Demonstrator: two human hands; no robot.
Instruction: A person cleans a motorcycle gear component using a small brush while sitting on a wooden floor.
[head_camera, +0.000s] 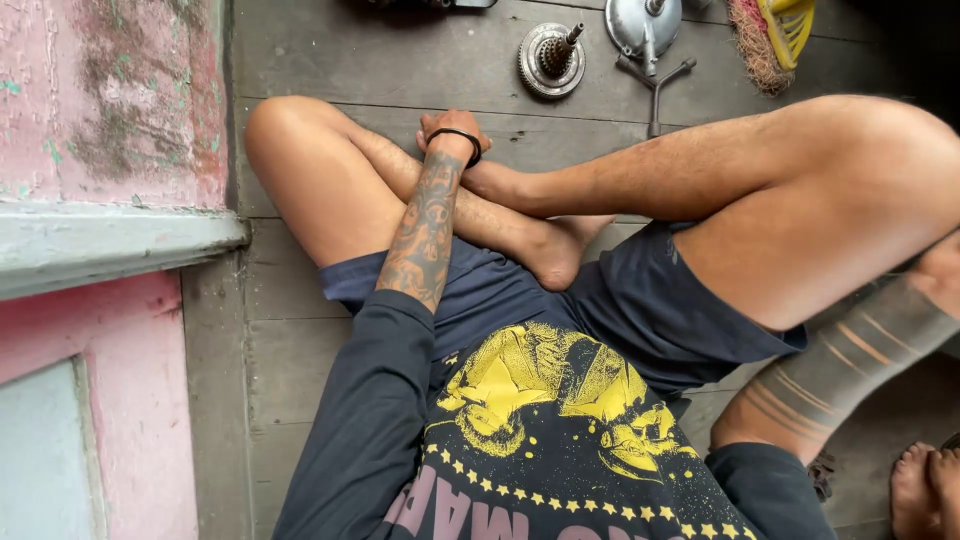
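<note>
I sit cross-legged on a grey plank floor (300, 330). My left hand (455, 128), with a black band around the wrist and a tattooed forearm, rests bent over my crossed shin and foot (555, 255); its fingers are hidden behind the wrist. My right forearm, tattooed with stripes, reaches off to the right past my knee. Only the base of my right hand (945, 272) shows at the frame edge. Nearest to my left hand, on the floor ahead, lies a round toothed metal part (550, 58).
A domed metal cover (643, 22) and a dark T-shaped tool (655, 85) lie at the top, beside a yellow-handled brush (770, 35). A pink wall with a pale ledge (110, 240) stands on the left. Another person's bare feet (925, 490) show at the bottom right.
</note>
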